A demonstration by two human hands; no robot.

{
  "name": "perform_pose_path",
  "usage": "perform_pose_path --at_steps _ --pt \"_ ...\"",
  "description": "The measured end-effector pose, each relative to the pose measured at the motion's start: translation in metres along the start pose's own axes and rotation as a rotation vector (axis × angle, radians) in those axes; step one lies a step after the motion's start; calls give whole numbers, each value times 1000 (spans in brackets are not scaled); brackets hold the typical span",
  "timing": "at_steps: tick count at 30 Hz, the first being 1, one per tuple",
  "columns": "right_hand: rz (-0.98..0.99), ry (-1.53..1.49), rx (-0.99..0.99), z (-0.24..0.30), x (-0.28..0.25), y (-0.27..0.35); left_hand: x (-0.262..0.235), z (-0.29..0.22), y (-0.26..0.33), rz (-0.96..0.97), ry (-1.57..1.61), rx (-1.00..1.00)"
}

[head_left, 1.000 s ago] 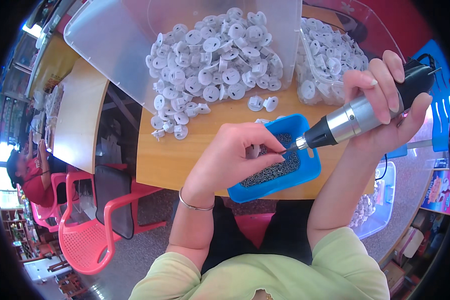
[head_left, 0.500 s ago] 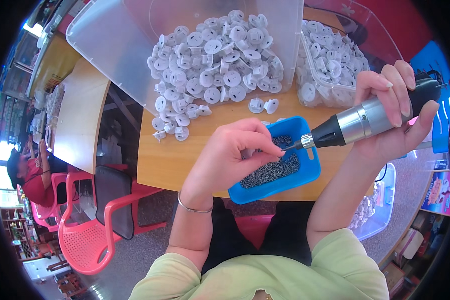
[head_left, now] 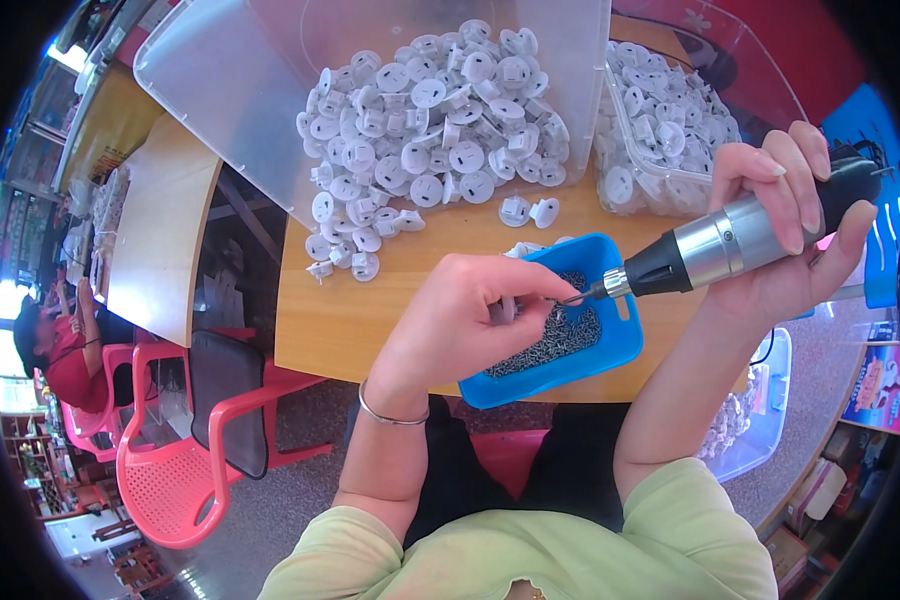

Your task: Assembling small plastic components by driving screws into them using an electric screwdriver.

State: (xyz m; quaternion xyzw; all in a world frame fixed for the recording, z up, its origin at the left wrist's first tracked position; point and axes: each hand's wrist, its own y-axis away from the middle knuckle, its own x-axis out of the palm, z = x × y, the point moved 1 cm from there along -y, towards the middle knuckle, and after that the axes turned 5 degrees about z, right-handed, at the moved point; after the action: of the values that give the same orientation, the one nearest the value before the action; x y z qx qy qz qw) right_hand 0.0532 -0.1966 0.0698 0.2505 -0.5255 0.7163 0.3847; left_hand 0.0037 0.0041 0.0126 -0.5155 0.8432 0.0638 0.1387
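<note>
Assembly workshop: electric screwdriver (head_left: 715, 250), blue tray (head_left: 626, 345) of screws (head_left: 550, 350), heaped white parts (head_left: 430, 125), worktable (head_left: 320, 325).

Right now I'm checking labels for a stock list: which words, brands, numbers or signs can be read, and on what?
None can be quoted reliably.
Poster at the right edge: pale lettering, tilted and too blurred.
Yellow panel, upper left: reddish marks, too small.
Screwdriver: no lettering I can make out.
White parts: dark marks, too small to tell.

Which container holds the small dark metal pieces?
The solid blue tray under the left hand; the clear bins beyond it hold round white parts instead.
</note>
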Motion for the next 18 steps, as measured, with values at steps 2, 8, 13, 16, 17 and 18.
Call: perform_pose_path --at_steps 2,8,13,16,17,18 --pt "-2 2 -2 0 0 0 -2 -2 0 7 20 12" --pt "17 -6 -26 0 2 1 -2 5 -3 -89 227 21" --pt "-62 65 -168 -3 5 2 -7 5 -6 -202 385 131" --pt "-79 65 -220 -4 6 2 -7 3 -6 -217 464 146" --pt "-79 64 -219 -4 7 2 -6 3 -6 -215 513 144" --pt "-85 66 -229 -4 7 2 -6 3 -6 -215 512 144"
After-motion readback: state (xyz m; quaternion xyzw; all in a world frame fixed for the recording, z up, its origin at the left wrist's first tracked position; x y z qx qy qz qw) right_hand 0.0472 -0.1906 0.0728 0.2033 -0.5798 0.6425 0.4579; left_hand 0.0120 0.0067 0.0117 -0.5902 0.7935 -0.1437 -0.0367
